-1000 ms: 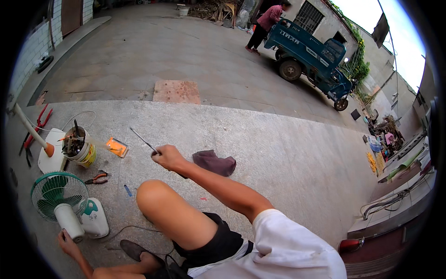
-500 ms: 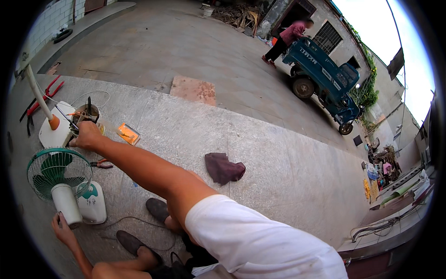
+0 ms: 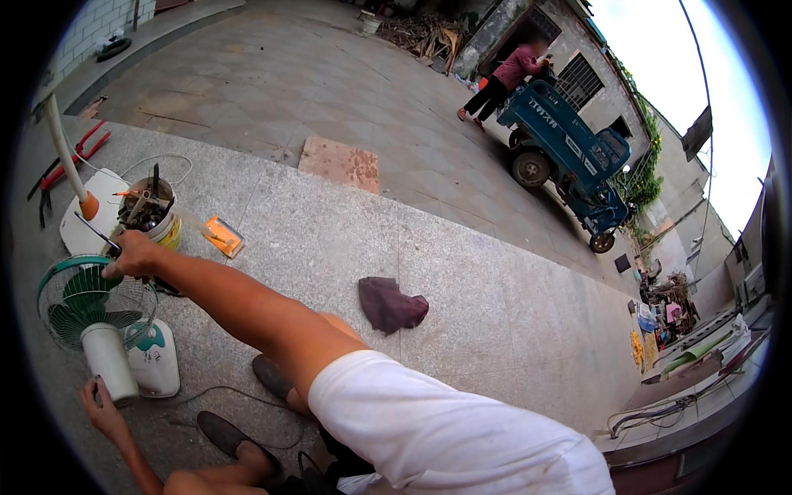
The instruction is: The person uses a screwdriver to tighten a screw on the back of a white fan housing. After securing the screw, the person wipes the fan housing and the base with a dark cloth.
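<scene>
The small desk fan (image 3: 108, 360), with a green blade, a wire cage and a white motor housing, tilts at the left. My left hand (image 3: 104, 411) grips the rear of that housing with its fingertips. Just above the cage, my right hand (image 3: 134, 252) is closed around a slim screwdriver (image 3: 93, 230), its shaft pointing up and left; the handle is mostly hidden. The fan's white base (image 3: 157, 363) with a green panel stands beside the housing. Behind my right hand is a bucket (image 3: 172, 232) full of tools.
Red-handled cutters (image 3: 76, 157) lie at the far left near a white stand base (image 3: 78, 235) with a pole. An orange card pack (image 3: 223, 237) and a dark cloth (image 3: 391, 304) rest on the stone floor. Beyond, a person (image 3: 516, 70) stands by a blue three-wheeled cart (image 3: 561, 132).
My right hand has moved from the tool bucket toward the fan cage, bringing the screwdriver along. My left hand keeps to the housing. The person by the cart has straightened up somewhat.
</scene>
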Available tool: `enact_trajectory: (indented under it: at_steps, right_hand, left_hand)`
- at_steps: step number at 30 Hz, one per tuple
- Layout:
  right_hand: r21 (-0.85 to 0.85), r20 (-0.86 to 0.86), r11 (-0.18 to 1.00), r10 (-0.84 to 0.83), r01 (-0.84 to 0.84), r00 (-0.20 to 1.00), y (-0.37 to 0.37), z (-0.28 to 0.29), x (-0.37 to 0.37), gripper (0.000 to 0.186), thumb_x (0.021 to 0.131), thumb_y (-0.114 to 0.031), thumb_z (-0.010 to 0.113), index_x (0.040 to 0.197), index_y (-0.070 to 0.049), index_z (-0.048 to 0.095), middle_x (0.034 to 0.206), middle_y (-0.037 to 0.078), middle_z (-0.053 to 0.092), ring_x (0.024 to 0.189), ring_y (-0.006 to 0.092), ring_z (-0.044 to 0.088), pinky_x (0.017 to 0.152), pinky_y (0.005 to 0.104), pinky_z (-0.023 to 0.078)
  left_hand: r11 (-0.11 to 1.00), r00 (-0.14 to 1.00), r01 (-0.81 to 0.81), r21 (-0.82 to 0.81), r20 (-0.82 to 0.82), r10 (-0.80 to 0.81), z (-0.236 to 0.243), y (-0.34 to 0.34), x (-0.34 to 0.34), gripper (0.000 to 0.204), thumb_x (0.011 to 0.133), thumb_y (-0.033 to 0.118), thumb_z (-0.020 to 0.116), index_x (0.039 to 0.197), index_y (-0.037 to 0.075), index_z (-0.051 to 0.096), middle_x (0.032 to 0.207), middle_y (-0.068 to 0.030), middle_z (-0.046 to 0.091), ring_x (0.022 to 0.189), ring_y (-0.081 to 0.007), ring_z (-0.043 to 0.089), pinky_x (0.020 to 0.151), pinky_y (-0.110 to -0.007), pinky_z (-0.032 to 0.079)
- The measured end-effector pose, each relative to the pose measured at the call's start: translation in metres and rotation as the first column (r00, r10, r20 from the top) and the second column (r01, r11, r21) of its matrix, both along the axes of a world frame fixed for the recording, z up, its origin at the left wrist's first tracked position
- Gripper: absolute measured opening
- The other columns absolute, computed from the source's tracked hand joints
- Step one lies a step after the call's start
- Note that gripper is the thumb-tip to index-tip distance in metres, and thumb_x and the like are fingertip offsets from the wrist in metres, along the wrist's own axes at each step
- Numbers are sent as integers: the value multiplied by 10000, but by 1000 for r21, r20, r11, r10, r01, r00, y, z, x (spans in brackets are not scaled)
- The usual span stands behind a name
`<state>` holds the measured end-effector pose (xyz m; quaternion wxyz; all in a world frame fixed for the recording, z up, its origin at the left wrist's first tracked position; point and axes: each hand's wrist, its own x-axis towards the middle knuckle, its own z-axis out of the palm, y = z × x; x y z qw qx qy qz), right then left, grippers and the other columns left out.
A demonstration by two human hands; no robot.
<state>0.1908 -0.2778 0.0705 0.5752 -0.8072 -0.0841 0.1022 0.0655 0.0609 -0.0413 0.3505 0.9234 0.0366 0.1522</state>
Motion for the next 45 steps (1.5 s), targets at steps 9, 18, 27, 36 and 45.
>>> enact_trajectory:
  at_steps: [9,18,27,36,45]
  right_hand:
    - [-189,269,955,-175,231,947,8,-27,-30,557,680,-370,849,939,65,616,939,274,650,898,400,652,804,429,508]
    - [-40,-33,941,-338,336,941,-13,14,-133,514,729,-356,836,892,83,624,681,192,639,588,288,667,608,407,540]
    - [-92,143,812,-562,577,814,-17,-11,-170,527,708,-395,861,826,61,625,645,122,613,559,180,588,534,359,492]
    - [-92,-196,715,-696,693,691,-19,22,-246,453,740,-355,848,757,5,573,631,44,561,490,112,520,411,291,422]
    - [-94,-241,774,-628,626,740,-47,26,-258,435,803,-376,800,840,-5,575,593,17,525,422,103,489,396,259,410]
  left_hand:
    - [998,994,57,-30,97,-54,-6,1,5,236,969,192,610,1111,4,631,1128,-93,596,1032,-218,603,855,-368,513]
    - [937,955,297,-187,38,-295,28,-4,10,133,903,65,607,1009,-11,637,1047,-89,611,993,-215,594,916,-331,447]
    - [903,926,363,-228,-17,-377,67,-41,-11,165,881,75,656,1020,-15,656,1070,-88,612,995,-193,607,840,-327,505]
    - [819,874,448,-359,-20,-486,69,-60,-49,134,864,45,688,984,-15,695,1081,-60,629,967,-150,616,845,-284,510]
    - [822,854,467,-325,-74,-514,84,-79,-58,148,852,61,707,984,-5,703,1075,-58,635,982,-147,610,851,-285,508]
